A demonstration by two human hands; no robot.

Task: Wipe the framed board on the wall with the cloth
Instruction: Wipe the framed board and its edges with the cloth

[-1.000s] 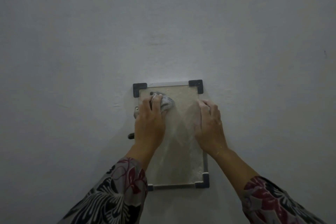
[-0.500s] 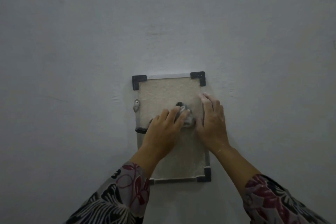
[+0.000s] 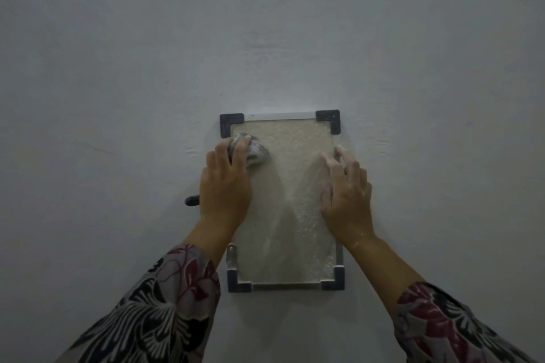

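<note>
Two hands on framed board (image 3: 290, 186), which hung on wall (image 3: 118, 68). We noted left hand (image 3: 225, 188) closed on cloth (image 3: 255, 152), bunched at upper-left corner. Right hand (image 3: 348, 194) flat, fingers spread, bracing right edge. We judged cloth soft, light, best kept wadded under fingertips; board stiff, possibly loose on mounts, so steady by frame. Dim light; surface texture uncertain.
</note>
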